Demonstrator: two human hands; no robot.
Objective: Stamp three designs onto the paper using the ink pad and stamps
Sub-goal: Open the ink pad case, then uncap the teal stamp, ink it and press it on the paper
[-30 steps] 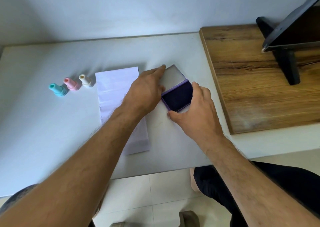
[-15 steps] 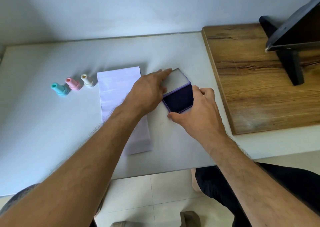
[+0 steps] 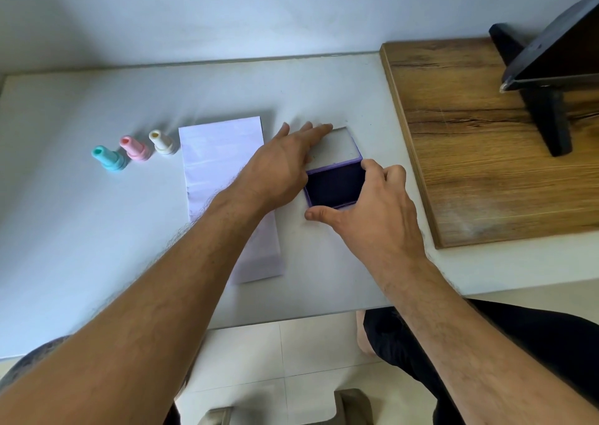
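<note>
I see three stamps: teal stamp (image 3: pixel 107 158), pink stamp (image 3: pixel 133 147), cream stamp (image 3: pixel 161 141). The paper (image 3: pixel 223 165) is pale lilac; the ink pad (image 3: pixel 334 186) is dark violet in a purple frame; the bench (image 3: pixel 64 230) is white; the board (image 3: pixel 479 152) shows brown wood grain.

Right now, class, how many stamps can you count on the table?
3, in a row left of the paper: teal stamp farthest left, pink stamp in the middle, cream stamp nearest the paper. None seem hidden.

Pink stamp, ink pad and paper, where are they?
pink stamp (image 3: pixel 133 147): head view, on its handle.
ink pad (image 3: pixel 334 183): head view, on its dark inked surface.
paper (image 3: pixel 217 155): head view, on its bare upper half.
</note>
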